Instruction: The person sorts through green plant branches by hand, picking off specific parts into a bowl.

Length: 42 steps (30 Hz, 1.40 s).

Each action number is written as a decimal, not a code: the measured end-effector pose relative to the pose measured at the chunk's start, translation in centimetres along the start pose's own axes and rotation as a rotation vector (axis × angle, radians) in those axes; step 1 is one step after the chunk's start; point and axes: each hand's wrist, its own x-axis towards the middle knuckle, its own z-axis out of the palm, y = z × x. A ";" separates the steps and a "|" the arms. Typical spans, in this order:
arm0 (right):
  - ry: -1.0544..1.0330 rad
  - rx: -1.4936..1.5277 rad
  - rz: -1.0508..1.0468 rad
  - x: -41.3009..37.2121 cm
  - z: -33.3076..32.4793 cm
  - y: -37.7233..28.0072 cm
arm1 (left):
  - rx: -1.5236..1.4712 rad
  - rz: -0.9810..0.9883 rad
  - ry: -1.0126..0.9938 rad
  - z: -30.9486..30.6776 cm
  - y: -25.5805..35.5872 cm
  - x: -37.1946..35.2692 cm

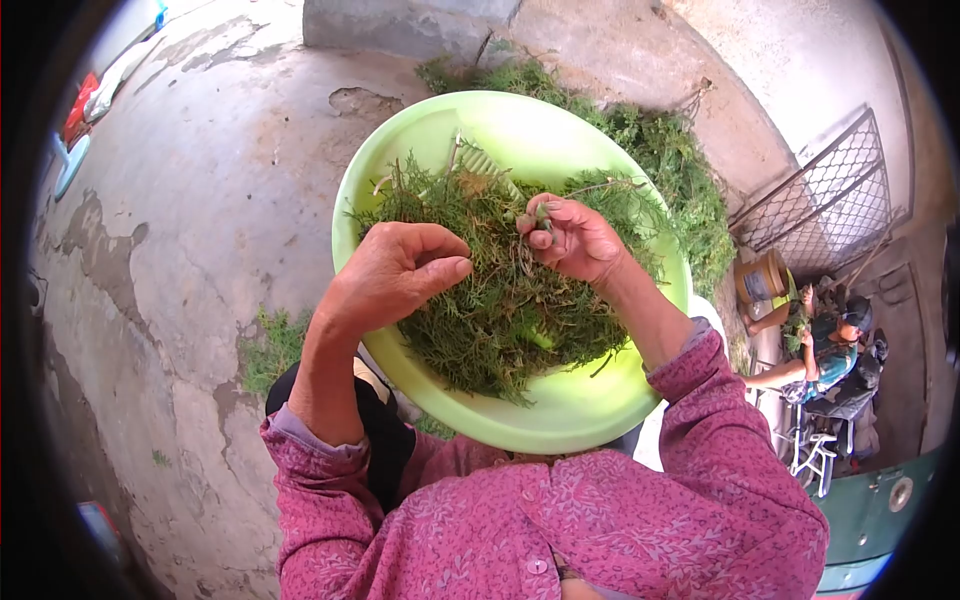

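Note:
A wide light-green plastic basin rests at my lap, holding a heap of feathery green conifer sprigs. Over its left side is my left hand, fingers curled and thumb close to the index finger at the edge of the foliage. Whatever may be between those fingertips is too small to make out. My right hand, palm turned up above the heap, pinches a small green sprig between thumb and fingers. Part of a ribbed pale-green piece shows among the sprigs near the basin's far wall.
More cut greenery lies on the ground behind and right of the basin. At right, another person sits holding greenery, near a brown bucket and a metal mesh panel. Cracked concrete floor extends left.

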 end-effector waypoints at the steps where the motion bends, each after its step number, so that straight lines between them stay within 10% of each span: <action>1: 0.057 0.042 -0.031 -0.1 1.0 -0.4 | 0.000 0.001 0.000 0.0 0.1 0.0; 10: 0.363 -0.482 -0.026 2.5 -0.6 -0.3 | 0.006 0.004 -0.008 0.1 0.3 -0.1; 13: 0.335 -1.459 -0.283 2.5 -0.3 0.9 | 0.027 -0.001 -0.001 -0.1 0.5 -0.1; 16: 0.245 -1.773 -0.675 3.5 -1.7 2.2 | 0.011 -0.005 -0.024 0.0 0.2 0.0; 18: 0.281 -1.799 -0.553 3.5 -1.7 2.2 | 0.021 0.019 -0.014 0.0 0.2 -0.1; 24: 0.310 -1.469 -0.337 2.3 0.4 1.0 | -0.002 0.030 0.002 0.0 -0.5 0.1; 26: 0.155 -0.718 -0.019 1.5 2.3 0.2 | 0.001 0.025 0.030 0.1 0.1 0.0; 32: -0.088 0.050 0.118 -0.4 6.8 -0.3 | 0.088 0.074 0.070 0.0 0.8 0.0; 37: -0.068 0.127 0.066 -1.1 6.7 -0.2 | 0.189 0.017 0.030 0.0 1.3 -0.1; 42: 0.141 0.136 0.053 0.0 7.8 1.7 | 0.330 0.419 0.240 1.1 1.4 0.3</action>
